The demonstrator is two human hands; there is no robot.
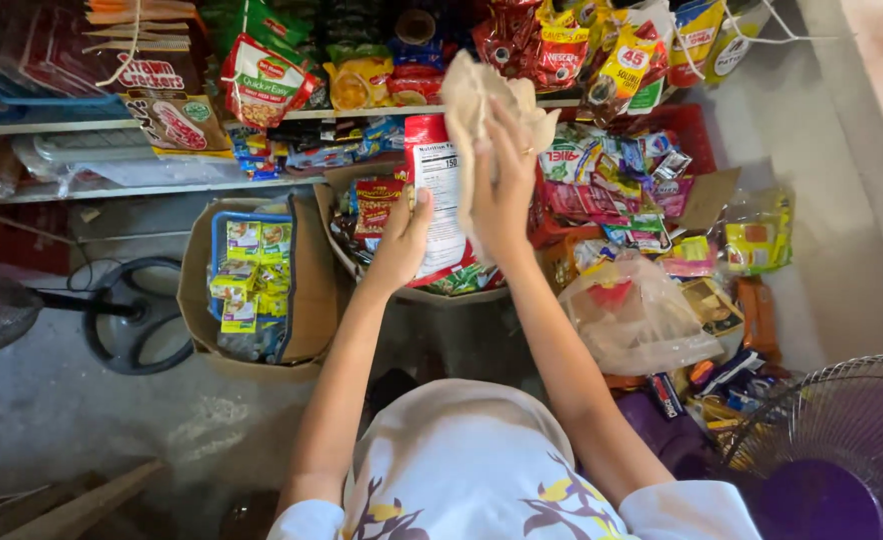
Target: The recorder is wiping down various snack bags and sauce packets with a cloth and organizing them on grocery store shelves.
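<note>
Hands: left [402,240] grips red packet [437,195]; right [507,195] wipes cloth [482,95].

We hold a red packet [440,200] with a white label panel upright in our left hand [402,243]. Our right hand [502,195] presses a crumpled beige cloth [482,105] against its face. Behind it, an open cardboard box [347,180] of small sachets; left of that, a second cardboard carton [312,300] with yellow-green sachet strips. A clear plastic bag [637,320] lies to the right, near a wire fan guard [842,430].
</note>
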